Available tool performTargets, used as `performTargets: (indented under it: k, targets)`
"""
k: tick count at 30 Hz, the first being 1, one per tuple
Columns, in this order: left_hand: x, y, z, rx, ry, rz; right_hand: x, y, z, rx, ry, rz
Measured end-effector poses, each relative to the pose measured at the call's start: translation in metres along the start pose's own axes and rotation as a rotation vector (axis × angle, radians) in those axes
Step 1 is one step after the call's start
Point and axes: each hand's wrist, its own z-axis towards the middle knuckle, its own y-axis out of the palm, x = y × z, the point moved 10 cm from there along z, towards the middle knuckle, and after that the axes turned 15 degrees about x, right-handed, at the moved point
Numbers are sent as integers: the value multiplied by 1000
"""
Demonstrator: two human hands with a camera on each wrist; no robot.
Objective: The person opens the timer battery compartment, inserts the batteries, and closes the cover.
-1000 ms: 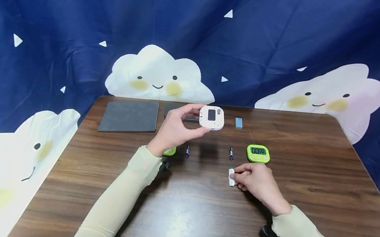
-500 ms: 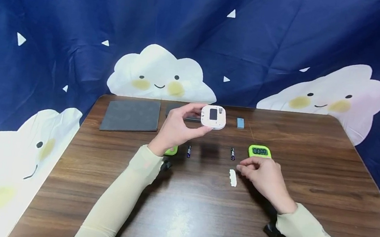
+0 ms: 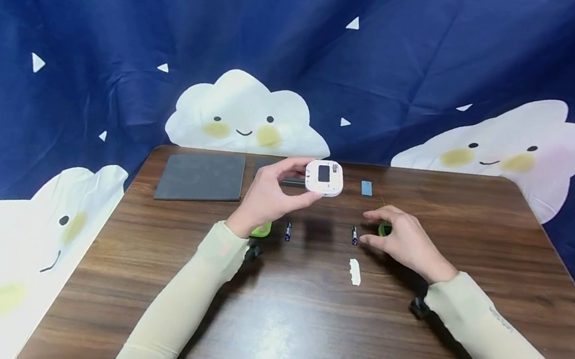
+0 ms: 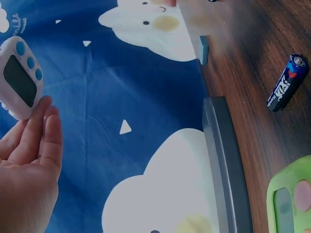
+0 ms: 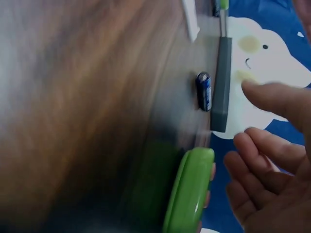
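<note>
In the head view my left hand (image 3: 268, 194) holds a white digital timer (image 3: 324, 185) up above the table, its back facing me. Its front, with a grey screen and blue buttons, shows in the left wrist view. My right hand (image 3: 409, 241) is spread, thumb apart from fingers, with a dark blue battery (image 3: 354, 235) just beyond the fingertips. Partly hidden beneath that hand is a green timer (image 5: 190, 191). A second battery (image 3: 289, 231) lies farther left. A thin white plastic strip (image 3: 355, 272) rests on the table nearer to me.
Another green timer (image 3: 261, 230) is mostly covered by my left wrist. At the back left lies a flat dark grey panel (image 3: 201, 178), and behind my left hand is a dark grey box (image 4: 221, 155). A small blue block (image 3: 366, 188) sits near the table's far edge.
My right hand has let go of the white strip, which stays on the table. It has moved away and spread over the green timer beside the battery. My left hand holds the timer in place.
</note>
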Motion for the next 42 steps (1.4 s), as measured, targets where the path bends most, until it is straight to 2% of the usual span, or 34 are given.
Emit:
performTargets:
  k: [9,12,18,32,37,42]
  targets:
    - [3,2,2,-6,11,11,-2,19,10,-108,-89,-42]
    - [4,2,3,-4,10,4,-1,25,11,-131,-97,-64]
    - [4,3,2,-13,9,-1,3,32,11,-145,-91,-81]
    - [1,2,1,-19,10,10,-3,36,16,-157,-134,-107]
    - [-1,0,2,-11,11,17,-4,33,18,-125,-103,-49]
    - [0,-1,2,-8,14,17,-15,18,22,-87,-17,60]
